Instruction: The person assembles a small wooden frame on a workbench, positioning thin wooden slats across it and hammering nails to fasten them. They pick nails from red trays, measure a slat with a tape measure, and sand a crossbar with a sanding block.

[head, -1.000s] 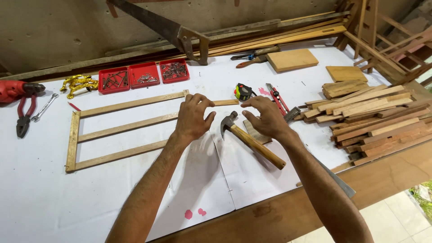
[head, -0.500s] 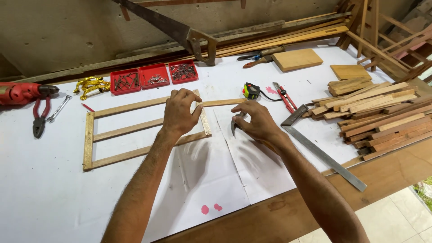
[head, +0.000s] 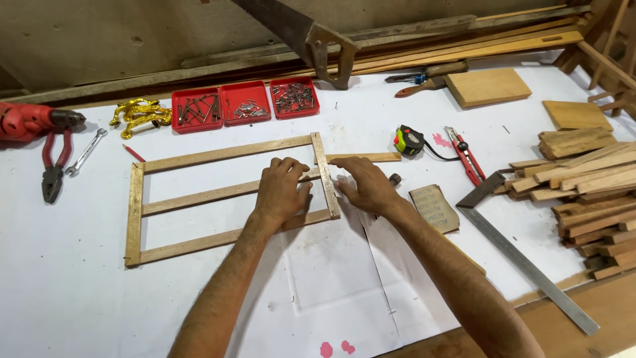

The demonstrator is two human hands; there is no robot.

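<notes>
Two hands, left hand (head: 281,192) and right hand (head: 366,187), press spread fingers flat on one pale wooden frame (head: 136,219) with three long slats; three red trays (head: 245,103) sit far.

1. the wooden-handled hammer that lay under the right hand (head: 368,187) a second ago is out of sight now; only a small dark bit shows just past that hand.
2. the right hand has moved from the hammer to the right-hand upright of the flat wooden slat frame (head: 228,193), fingers spread beside it.
3. the left hand (head: 281,192) has slid down from the frame's top rail onto the middle slat, close to the same upright.
4. both hands now sit nearly touching.
</notes>
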